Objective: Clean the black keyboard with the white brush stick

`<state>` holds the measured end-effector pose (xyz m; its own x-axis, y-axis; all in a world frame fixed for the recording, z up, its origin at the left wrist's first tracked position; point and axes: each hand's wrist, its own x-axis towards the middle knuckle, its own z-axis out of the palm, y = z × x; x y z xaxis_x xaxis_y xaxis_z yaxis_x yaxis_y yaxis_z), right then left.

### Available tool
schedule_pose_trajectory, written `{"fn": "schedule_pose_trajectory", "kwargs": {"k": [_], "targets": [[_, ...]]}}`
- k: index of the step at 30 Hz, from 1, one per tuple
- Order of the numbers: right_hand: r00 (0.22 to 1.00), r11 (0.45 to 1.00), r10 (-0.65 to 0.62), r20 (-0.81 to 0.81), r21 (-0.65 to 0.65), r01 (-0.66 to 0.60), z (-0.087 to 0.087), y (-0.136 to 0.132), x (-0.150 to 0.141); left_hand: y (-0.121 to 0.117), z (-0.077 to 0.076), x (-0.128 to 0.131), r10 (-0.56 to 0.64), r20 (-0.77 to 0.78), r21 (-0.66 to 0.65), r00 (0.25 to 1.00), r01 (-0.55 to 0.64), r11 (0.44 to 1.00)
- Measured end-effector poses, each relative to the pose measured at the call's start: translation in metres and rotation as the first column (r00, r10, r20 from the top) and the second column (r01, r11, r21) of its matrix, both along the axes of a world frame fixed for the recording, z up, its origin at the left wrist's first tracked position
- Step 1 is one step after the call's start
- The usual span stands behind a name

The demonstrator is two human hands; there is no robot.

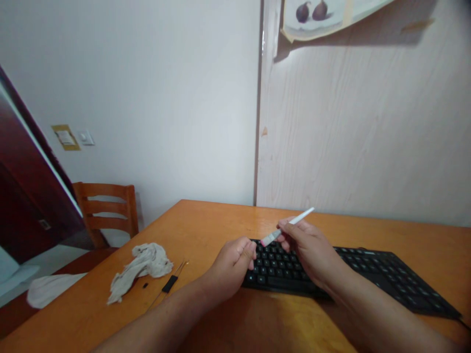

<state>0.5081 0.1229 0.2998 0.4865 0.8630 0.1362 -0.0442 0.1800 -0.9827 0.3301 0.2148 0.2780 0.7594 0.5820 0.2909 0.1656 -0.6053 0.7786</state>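
Note:
My right hand pinches a slim white brush above the keyboard. Its wide, pink-tipped end points down and left, and its thin handle rises to the right. Close to that pink tip, my left hand is closed over the keyboard's left end, the thumb pressed to the bent fingers. Whatever it may hold is too small or hidden to make out. Below both hands lies the black keyboard, partly covered by my right hand and forearm.
A crumpled greyish cloth lies at the table's left, near a small black piece. Beside them is a black-handled wire tool. A wooden chair stands beyond the left edge of the table. Walls rise behind.

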Motion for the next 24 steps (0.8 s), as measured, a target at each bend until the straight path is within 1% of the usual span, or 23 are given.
{"fn": "schedule_pose_trajectory", "kwargs": {"k": [4,7,11,15,17,19,21,24], "targets": [[1.000,1.000,-0.008,-0.012,-0.009,0.008,0.000,-0.001,0.000,0.003,-0.001,0.000,0.054,0.053,0.073,0.997,-0.058,0.996],[1.000,1.000,0.012,0.000,-0.013,-0.012,0.000,-0.001,-0.006,0.000,0.002,-0.001,0.061,0.069,0.207,0.996,-0.074,0.976],[0.997,0.998,0.067,0.040,0.004,-0.067,-0.002,-0.002,-0.015,-0.008,0.008,-0.002,0.072,-0.008,0.441,0.997,-0.061,0.895],[0.991,0.993,0.116,0.067,0.013,-0.117,-0.002,-0.004,-0.024,-0.014,0.009,-0.002,0.101,-0.118,0.571,0.988,-0.015,0.821],[0.990,0.992,0.124,0.064,0.005,-0.124,0.000,-0.005,-0.027,-0.015,0.009,-0.002,0.107,-0.134,0.613,0.985,-0.003,0.790],[0.991,0.992,0.124,0.055,0.002,-0.125,0.001,-0.006,-0.029,-0.014,0.008,-0.002,0.108,-0.124,0.633,0.986,-0.005,0.774],[0.990,0.991,0.131,0.044,0.011,-0.132,0.003,-0.007,-0.029,-0.013,0.008,-0.002,0.103,-0.115,0.629,0.988,-0.007,0.777],[0.988,0.989,0.149,0.035,0.013,-0.150,0.003,-0.007,-0.027,-0.012,0.008,-0.002,0.075,-0.115,0.592,0.991,0.007,0.806]]}}
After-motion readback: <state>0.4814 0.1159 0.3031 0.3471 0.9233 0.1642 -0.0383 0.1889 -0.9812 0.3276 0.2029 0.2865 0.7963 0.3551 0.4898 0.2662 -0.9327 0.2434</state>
